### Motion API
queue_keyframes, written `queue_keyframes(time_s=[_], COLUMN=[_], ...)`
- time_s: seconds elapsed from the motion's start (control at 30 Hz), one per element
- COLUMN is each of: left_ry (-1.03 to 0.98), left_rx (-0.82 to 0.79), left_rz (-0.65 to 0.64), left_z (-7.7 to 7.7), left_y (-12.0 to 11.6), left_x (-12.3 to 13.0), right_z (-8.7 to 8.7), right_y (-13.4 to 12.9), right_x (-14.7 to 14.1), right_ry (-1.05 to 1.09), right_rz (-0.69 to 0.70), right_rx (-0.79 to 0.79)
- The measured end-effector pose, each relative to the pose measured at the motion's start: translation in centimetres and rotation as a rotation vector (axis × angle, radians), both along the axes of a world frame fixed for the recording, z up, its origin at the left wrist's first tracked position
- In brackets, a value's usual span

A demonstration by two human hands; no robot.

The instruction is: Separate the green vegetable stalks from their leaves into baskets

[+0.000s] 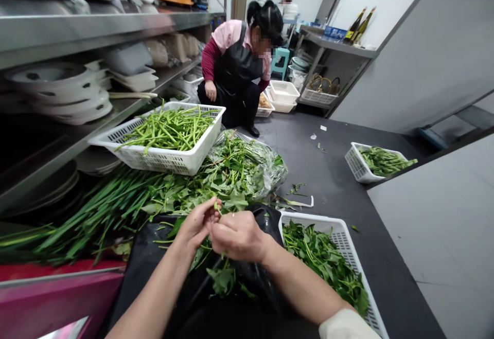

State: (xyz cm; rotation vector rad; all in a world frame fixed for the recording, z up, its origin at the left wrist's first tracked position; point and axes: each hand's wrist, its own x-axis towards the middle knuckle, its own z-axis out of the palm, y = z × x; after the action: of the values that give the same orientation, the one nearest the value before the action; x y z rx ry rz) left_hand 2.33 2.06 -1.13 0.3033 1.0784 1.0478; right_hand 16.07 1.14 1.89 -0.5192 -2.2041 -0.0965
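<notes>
My left hand (196, 223) pinches the pale end of a green leafy-vegetable stem (217, 207) between thumb and fingers. Right against it, my right hand (239, 236) is closed around the same greens, its fingers curled and partly hidden. Leaves (223, 280) hang below my hands over the black apron (262, 282) on my lap. Beyond my hands lies a heap of leafy greens (231, 164), partly in a clear plastic bag (276, 169). To the right, a white basket (316, 219) holds picked leaves (320, 256).
A white basket (170, 160) of cut green stems (170, 128) sits behind the heap. Long green stalks (96, 210) lie at left, beside metal shelving (77, 33). A co-worker (243, 66) crouches ahead. Another basket of greens (363, 169) stands on the floor at right.
</notes>
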Motion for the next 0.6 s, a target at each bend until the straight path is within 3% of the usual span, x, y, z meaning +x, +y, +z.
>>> queue_keyframes(time_s=[0.07,0.13,0.27,0.37,0.43,0.47,0.53,0.6], left_ry=[-0.034,0.019,0.142,0.215,0.291,0.332,0.411,0.474], left_rx=[-0.027,0.035,0.169,0.22,0.231,0.238,0.267,0.322], left_rz=[-0.05,-0.152,-0.3,-0.359,-0.398,-0.417,-0.451,-0.478], left_z=[-0.5,-0.7,-0.4,-0.2,-0.1,0.0,0.1,0.2], left_y=[-0.1,-0.4,-0.9,-1.2,-1.3,-1.4,-1.6,-1.8], left_x=[0.2,0.0,-0.5,-0.3,0.3,0.7,1.3,1.6], right_z=[1.0,0.6,-4.5,-7.7,-7.7,-7.2,-5.6,-4.2], right_y=[-0.5,-0.9,-2.2,-3.9,-4.7,-4.9,-4.8,-4.2], right_x=[2.2,5.9,15.6,19.3,18.1,16.6,12.3,7.9], right_ry=[0.008,-0.047,-0.33,-0.448,-0.306,-0.196,-0.008,0.041], right_rz=[-0.073,-0.253,-0.615,-0.871,-0.893,-0.836,-0.607,-0.327], right_rx=[-0.041,-0.163,-0.493,-0.765,-0.887,-0.951,-1.101,-1.168])
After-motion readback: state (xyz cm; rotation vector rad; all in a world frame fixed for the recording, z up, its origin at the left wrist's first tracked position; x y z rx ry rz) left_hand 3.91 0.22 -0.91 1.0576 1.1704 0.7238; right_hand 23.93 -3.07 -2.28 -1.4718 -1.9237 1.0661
